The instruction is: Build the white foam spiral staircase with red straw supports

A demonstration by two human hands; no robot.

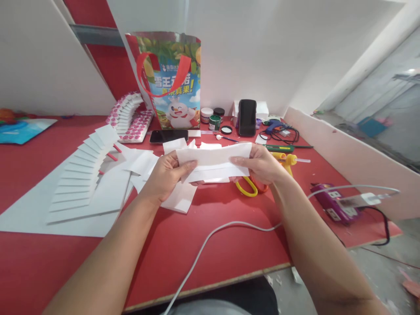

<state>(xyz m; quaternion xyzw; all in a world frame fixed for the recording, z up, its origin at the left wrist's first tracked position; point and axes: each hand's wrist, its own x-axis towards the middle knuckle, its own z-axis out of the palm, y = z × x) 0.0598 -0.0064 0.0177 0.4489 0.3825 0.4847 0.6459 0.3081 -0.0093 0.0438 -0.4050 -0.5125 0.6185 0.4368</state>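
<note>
My left hand [169,173] and my right hand [260,165] hold a white paper piece [215,162] between them, a little above the red table [213,236]. The left thumb pinches its left end and the right fingers grip its right end. The sheet looks folded or layered, with a lower strip showing under the top one. Under it lie more white paper pieces [179,199]. Yellow-handled scissors [247,186] rest on the table just below my right hand.
A fanned row of white strips [80,175] lies on a large white sheet at left. Behind stand a printed bag [170,81], a phone [169,136], paint jars [211,117], a black phone on a stand [247,117], glue guns [288,158]. A purple power strip [333,205] and white cable [229,225] lie right.
</note>
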